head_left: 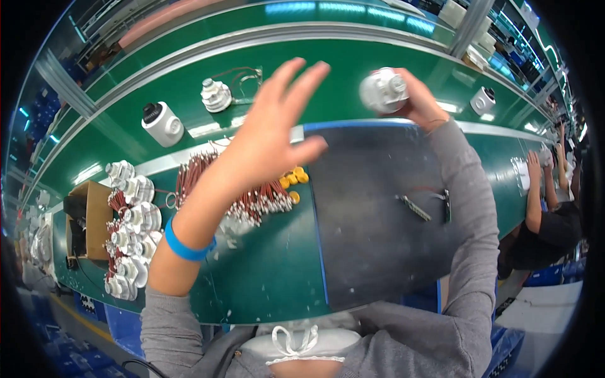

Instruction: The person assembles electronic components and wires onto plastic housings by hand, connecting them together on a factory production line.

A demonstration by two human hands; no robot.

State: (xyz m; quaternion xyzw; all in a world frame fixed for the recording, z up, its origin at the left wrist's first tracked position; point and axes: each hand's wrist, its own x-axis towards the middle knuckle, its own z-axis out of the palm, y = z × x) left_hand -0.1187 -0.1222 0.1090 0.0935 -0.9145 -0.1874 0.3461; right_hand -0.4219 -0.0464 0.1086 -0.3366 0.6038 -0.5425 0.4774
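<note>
Over the far side of the bench my left hand (268,129) is raised with its fingers spread and nothing in it. My right hand (419,97) grips a white round plastic housing (383,91) above the green conveyor strip. A similar white part (216,96) with thin wires stands beyond my left hand. Beneath my left forearm lies a bundle of red-brown wires with white connectors (261,205), partly hidden. Several yellow caps (292,179) sit beside it. On the black mat (365,233) rest a narrow green circuit board (416,208) and another thin strip (447,206) close to my right sleeve.
Several white housings with wires (142,217) are lined up at the left, next to an open cardboard box (94,217). White bottle-shaped units with black tops stand on the strip, one at left (164,125), one at right (483,101). Another person (548,220) works at far right.
</note>
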